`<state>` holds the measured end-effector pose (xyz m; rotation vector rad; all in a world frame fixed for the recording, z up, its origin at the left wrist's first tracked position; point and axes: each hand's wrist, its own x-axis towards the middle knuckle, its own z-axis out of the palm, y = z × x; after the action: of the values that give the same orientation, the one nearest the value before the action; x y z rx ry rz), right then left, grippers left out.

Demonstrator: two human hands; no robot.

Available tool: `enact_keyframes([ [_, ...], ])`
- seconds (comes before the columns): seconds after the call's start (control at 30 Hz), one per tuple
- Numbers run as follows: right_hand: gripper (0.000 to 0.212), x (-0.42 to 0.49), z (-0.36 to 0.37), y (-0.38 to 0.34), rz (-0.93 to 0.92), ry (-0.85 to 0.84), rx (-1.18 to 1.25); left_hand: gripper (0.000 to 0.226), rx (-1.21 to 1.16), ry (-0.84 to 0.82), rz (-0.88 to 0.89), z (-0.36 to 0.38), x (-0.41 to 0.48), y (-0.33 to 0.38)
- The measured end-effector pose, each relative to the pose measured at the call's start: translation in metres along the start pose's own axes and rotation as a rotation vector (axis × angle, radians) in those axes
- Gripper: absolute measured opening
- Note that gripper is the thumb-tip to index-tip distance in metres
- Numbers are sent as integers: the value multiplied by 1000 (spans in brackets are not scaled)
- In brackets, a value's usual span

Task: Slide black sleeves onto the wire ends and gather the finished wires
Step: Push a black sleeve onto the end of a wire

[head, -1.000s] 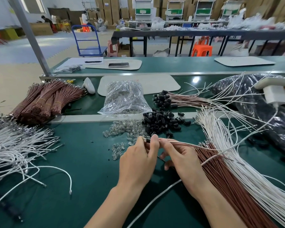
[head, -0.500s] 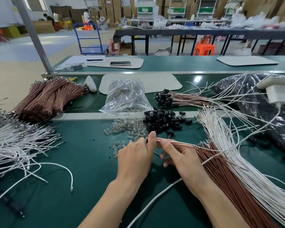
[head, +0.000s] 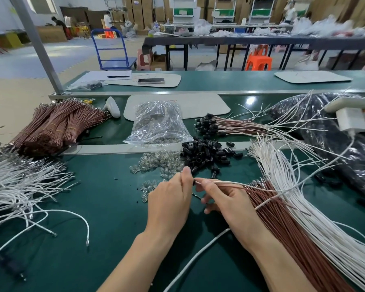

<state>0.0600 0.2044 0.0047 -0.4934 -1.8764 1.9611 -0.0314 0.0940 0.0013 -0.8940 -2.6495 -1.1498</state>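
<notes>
Both hands have moved a little apart over the green bench [head: 105,209]. Left hand [head: 169,200] pinches a black sleeve [head: 194,182] at the wire tips. Right hand [head: 230,204] pinches two wires [head: 228,182], one white, one brown. Sleeve pile [head: 204,154] lies just behind.

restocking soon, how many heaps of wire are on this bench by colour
white wire heaps: 2
brown wire heaps: 2
sleeved mixed heap: 1
total: 5
</notes>
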Motion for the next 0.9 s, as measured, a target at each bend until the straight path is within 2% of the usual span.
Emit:
enact_keyframes([
  [0.13, 21, -1, 1, -5, -13, -14, 15, 63, -3, 29, -8, 0, -1, 1],
  [0.33, 21, -2, 2, -6, -45, -4, -36, 56, 137, 81, 11, -4, -2, -1],
  [0.43, 22, -4, 2, -8, -95, -40, -68, 66, 172, 61, 19, -3, -3, -1],
  [0.5, 26, -4, 0, -9, -102, -105, -90, 69, 16, 63, -12, -2, -2, -3],
  [0.57, 34, -2, -1, -8, -91, -156, -96, 61, -176, 81, -36, -2, -1, -4],
  [0.63, 32, 0, 1, -7, -49, -155, 7, 56, -252, 81, -30, -3, -2, -4],
  [0.77, 19, 7, 18, -6, 120, -136, 530, 65, -242, 10, -41, 5, -6, 1],
  [0.83, 31, 8, 27, -8, 191, -112, 685, 67, -251, -2, -57, 6, -7, 2],
  [0.9, 43, 7, 31, -8, 229, -99, 735, 75, -211, -16, -38, 6, -7, 3],
])
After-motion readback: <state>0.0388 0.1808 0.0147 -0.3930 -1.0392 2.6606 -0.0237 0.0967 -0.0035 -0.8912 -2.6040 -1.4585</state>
